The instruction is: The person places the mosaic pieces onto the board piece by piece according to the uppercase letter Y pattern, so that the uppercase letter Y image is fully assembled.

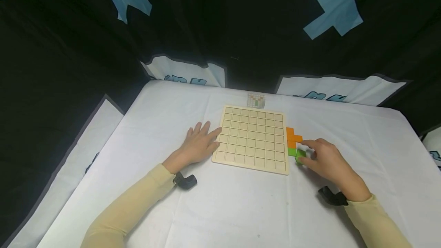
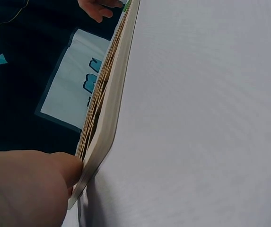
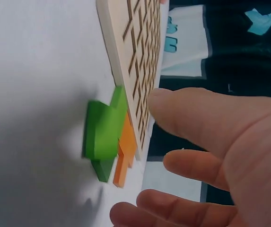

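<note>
A pale wooden board [image 1: 253, 139] with a grooved grid of squares lies on the white table. My left hand [image 1: 198, 144] rests at its left edge, fingers spread, with the thumb and a finger touching the rim. Beside the board's right edge lies an orange puzzle piece [image 1: 291, 137] made of joined squares. Just in front of it are green puzzle blocks [image 3: 102, 130]; whether they form one piece or two I cannot tell. My right hand [image 1: 325, 160] hovers over the orange and green pieces, thumb and fingers apart; the right wrist view shows a gap between the hand and them.
A small clear item with a printed grid pattern [image 1: 256, 101] lies behind the board. White cloth covers the table [image 1: 227, 209]. Black curtains [image 1: 220, 30] with blue tape and white printed strips hang behind and at the left.
</note>
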{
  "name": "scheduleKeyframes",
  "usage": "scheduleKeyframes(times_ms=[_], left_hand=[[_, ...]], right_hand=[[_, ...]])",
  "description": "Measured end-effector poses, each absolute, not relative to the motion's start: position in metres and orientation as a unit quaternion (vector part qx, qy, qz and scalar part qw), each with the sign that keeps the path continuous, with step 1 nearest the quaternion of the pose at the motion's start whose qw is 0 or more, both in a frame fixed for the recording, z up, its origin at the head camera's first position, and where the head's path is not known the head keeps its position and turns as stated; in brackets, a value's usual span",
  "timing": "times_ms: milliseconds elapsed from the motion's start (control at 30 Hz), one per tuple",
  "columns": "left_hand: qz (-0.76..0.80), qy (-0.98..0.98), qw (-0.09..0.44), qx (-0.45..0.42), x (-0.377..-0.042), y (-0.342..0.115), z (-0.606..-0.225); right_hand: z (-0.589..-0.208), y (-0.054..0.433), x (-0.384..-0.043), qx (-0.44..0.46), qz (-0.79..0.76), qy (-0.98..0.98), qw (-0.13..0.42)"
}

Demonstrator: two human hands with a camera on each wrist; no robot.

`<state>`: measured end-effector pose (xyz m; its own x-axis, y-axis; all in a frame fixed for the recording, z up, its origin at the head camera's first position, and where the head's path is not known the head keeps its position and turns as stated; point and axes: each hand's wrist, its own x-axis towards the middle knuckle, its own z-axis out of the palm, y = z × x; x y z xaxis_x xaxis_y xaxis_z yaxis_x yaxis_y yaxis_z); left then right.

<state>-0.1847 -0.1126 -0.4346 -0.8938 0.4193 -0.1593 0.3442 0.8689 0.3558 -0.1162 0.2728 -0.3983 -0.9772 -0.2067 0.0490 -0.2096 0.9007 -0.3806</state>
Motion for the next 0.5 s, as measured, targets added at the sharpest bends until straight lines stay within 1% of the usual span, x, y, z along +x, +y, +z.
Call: scheduleKeyframes(times_ms=[500], left_hand=[[0.16, 0.96, 0.117, 0.2, -0.1859, -0.1131, -0.4365]], right_hand=[[-0.4073, 0.2629, -0.1158, 0.129, 0.181, -0.975, -0.004]])
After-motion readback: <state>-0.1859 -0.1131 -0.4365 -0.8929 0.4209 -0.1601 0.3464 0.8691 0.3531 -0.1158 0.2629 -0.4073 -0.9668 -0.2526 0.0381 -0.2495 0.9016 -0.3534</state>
